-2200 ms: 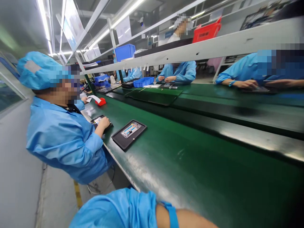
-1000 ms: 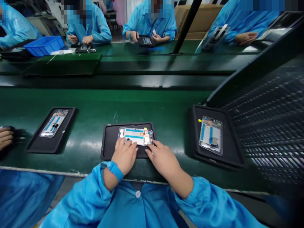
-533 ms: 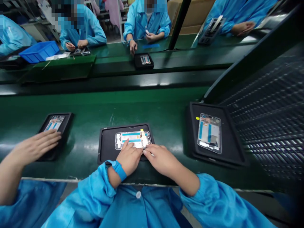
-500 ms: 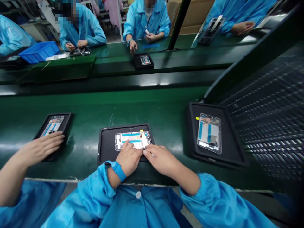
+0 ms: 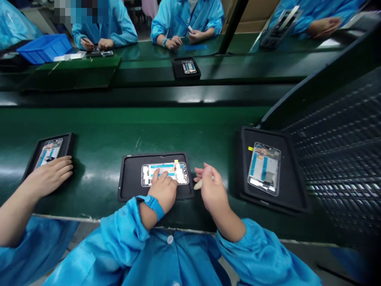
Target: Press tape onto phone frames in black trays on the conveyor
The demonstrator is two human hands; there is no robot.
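Note:
A phone frame (image 5: 147,174) with blue strips and a yellow tab lies lengthwise in a shallow black tray (image 5: 129,178) before me. My left hand (image 5: 163,191), with a blue wrist band, rests over the frame's lower edge. Its fingers are stretched out and touch the frame. To the right of the tray, raised off it, is my right hand (image 5: 212,190). Its fingers are curled around a pale, blunt-pointed stick (image 5: 199,184), of which only the tip shows; its exact kind is unclear.
At right, a phone frame (image 5: 264,169) lies in a black tray (image 5: 287,174) beside a dark mesh panel (image 5: 342,159). On the left a co-worker's hand (image 5: 55,174) covers part of another tray (image 5: 69,145). Across the green bench sit several people in blue and a blue bin (image 5: 46,49).
My right hand has lifted away from the phone frame to the right, and the pale stick shows more. My left hand stays on the frame. A co-worker opposite has drawn a hand back from a tray.

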